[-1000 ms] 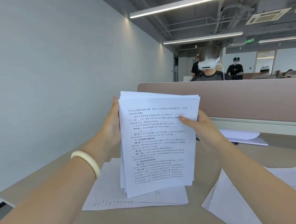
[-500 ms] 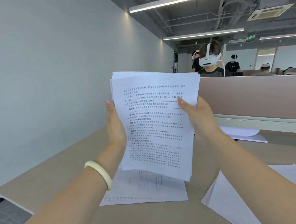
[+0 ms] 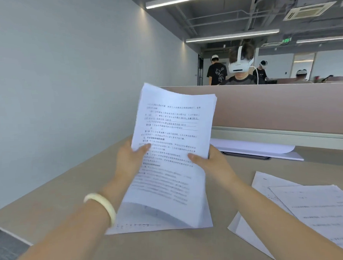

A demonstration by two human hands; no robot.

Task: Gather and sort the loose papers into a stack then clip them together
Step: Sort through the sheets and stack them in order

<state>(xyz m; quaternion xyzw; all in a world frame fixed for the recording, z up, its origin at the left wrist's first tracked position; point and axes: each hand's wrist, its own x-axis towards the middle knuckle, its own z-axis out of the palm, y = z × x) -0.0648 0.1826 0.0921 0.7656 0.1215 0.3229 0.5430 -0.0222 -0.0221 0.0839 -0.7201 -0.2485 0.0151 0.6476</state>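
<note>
A stack of printed white papers (image 3: 173, 141) is held up over the desk, tilted with its top leaning right and away. My left hand (image 3: 129, 159) grips its left edge, thumb on the front page. My right hand (image 3: 210, 161) grips the right edge lower down, thumb across the text. The stack's lower end bends and hangs just over a loose sheet (image 3: 151, 223) lying flat on the desk. More loose sheets (image 3: 310, 208) lie fanned out at the right. No clip is in view.
The beige desk (image 3: 70, 190) meets a grey wall at the left. A pink divider panel (image 3: 274, 106) closes the far side, with white paper (image 3: 253, 148) at its foot. A person with a white headset (image 3: 240, 66) sits behind it; others stand further back.
The stack has dropped lower and tilted rightward. Both hands have slid down its sides, and its lower end now curls near the sheet on the desk.
</note>
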